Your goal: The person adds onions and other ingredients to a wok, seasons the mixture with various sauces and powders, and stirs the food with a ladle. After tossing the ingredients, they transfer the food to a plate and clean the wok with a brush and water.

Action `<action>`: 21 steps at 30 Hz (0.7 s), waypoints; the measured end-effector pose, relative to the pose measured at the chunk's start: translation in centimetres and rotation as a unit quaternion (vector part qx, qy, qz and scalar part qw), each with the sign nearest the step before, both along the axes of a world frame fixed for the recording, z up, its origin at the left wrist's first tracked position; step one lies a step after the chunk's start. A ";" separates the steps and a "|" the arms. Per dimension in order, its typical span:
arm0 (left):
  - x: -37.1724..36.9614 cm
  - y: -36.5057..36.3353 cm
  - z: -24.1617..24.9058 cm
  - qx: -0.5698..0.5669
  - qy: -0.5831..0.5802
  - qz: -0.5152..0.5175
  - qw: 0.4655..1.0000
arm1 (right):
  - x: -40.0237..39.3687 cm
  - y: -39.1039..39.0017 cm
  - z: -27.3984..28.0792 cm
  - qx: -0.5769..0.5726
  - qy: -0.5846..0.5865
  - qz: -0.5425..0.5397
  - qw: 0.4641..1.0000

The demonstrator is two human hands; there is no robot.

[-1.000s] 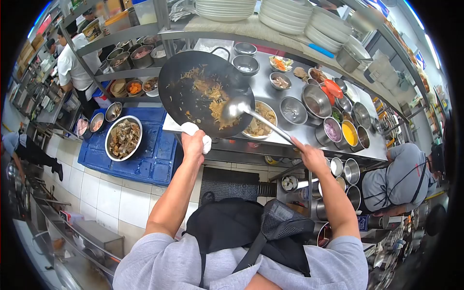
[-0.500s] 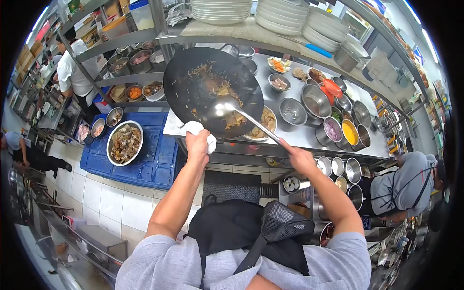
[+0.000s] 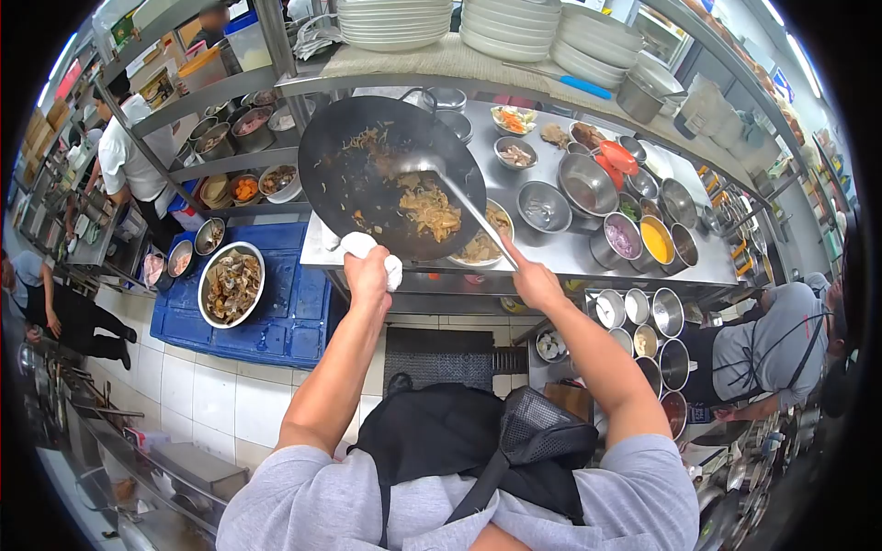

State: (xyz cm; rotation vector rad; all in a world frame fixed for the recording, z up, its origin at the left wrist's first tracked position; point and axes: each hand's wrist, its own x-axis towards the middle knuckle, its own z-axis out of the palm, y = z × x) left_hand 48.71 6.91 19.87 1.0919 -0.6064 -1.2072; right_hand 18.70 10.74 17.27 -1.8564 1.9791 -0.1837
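Observation:
My left hand (image 3: pixel 369 280) is closed around a folded white cloth (image 3: pixel 360 246) at the near edge of a large black wok (image 3: pixel 326 174); the wok's grip under the cloth is hidden. My right hand (image 3: pixel 537 283) grips the handle of a long metal ladle (image 3: pixel 473 209), whose head is inside the wok. Beside the ladle lies a heap of browned, noodle-like food (image 3: pixel 429 211), with scraps stuck higher up the wok. The wok is tilted towards me above the counter. Partly beneath its right edge stands a white bowl (image 3: pixel 478 264) holding similar food.
Metal bowls, one with yellow liquid (image 3: pixel 657 241), stand on the steel counter (image 3: pixel 542 248) to the right. A shelf above carries stacked white plates (image 3: pixel 393 23). At left, a bowl of shells or scraps (image 3: pixel 233 285) rests on a blue chest (image 3: pixel 294 294). Co-workers stand both sides.
The ladle head has moved up and away from me inside the wok, off the food heap. My right hand has shifted slightly left. My left hand still grips the cloth.

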 end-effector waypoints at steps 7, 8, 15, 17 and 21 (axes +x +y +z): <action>1.7 -2.5 -0.4 -0.015 -0.014 0.030 0.999 | -11.9 5.6 -0.8 -0.139 0.217 0.128 0.958; 1.6 -3.0 -1.2 -0.017 -0.053 0.067 0.996 | -13.3 4.8 -0.7 -0.142 0.233 0.127 0.954; 2.8 -3.9 -4.3 -0.017 -0.138 0.132 0.981 | -12.6 1.8 8.0 -0.113 0.289 0.136 0.941; 2.9 -2.2 -1.9 -0.029 -0.093 0.056 0.994 | -10.0 0.5 6.4 -0.130 0.221 0.124 0.959; 3.9 -1.1 -0.5 -0.023 -0.052 0.042 0.998 | -3.9 -0.4 0.4 -0.092 0.123 0.093 0.984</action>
